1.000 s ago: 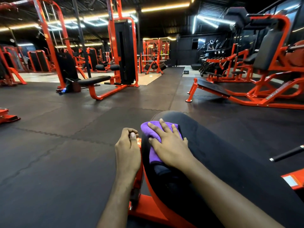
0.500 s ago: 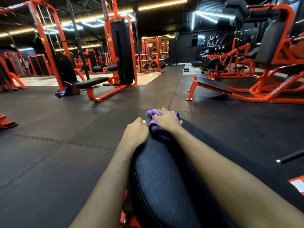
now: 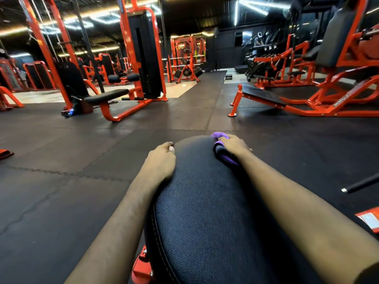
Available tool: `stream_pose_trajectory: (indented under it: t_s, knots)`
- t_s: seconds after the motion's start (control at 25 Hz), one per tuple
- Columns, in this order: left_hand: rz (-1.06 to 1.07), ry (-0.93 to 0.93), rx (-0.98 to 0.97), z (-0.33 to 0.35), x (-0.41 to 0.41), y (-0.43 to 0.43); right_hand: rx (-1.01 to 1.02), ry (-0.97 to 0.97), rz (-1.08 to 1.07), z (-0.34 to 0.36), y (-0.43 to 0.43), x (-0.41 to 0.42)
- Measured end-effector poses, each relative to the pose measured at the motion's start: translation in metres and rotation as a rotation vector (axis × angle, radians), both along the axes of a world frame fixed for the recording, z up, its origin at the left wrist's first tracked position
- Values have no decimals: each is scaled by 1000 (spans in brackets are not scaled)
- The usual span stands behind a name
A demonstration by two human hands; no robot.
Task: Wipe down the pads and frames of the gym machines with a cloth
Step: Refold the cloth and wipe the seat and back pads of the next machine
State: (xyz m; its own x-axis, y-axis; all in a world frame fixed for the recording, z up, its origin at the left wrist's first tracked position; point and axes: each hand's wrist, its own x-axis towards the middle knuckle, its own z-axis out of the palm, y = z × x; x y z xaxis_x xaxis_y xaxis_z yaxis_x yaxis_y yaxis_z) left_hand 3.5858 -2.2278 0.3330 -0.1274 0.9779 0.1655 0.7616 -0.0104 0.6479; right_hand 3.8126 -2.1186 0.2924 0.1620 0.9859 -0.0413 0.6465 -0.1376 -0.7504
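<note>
A long black padded bench pad (image 3: 205, 212) with white stitching runs away from me, on an orange frame (image 3: 141, 267) that shows below its left side. My right hand (image 3: 232, 146) presses a purple cloth (image 3: 222, 149) against the far right end of the pad, its fingers curled over the edge. My left hand (image 3: 162, 160) grips the pad's left edge near the far end, thumb on top, fingers hidden below.
Black rubber floor tiles (image 3: 82, 160) surround the bench. An orange cable machine with a black seat (image 3: 106, 95) stands ahead left. An orange leg-press frame (image 3: 307, 107) lies ahead right. A black bar (image 3: 361, 184) and an orange part with a label (image 3: 369, 219) sit close at right.
My right hand has slid the cloth from the middle of the pad's far end over to its right edge. My left hand has stayed on the left edge. The view has tilted slightly.
</note>
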Motion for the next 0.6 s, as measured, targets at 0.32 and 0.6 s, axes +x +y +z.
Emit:
stream_pose_trajectory:
  t_s: [0.32, 0.6]
  knots:
    - [-4, 16, 36, -6, 0, 6, 240, -115, 194, 3, -43, -33]
    - [0, -7, -4, -5, -1, 5, 107, -139, 95, -7, -31, -4]
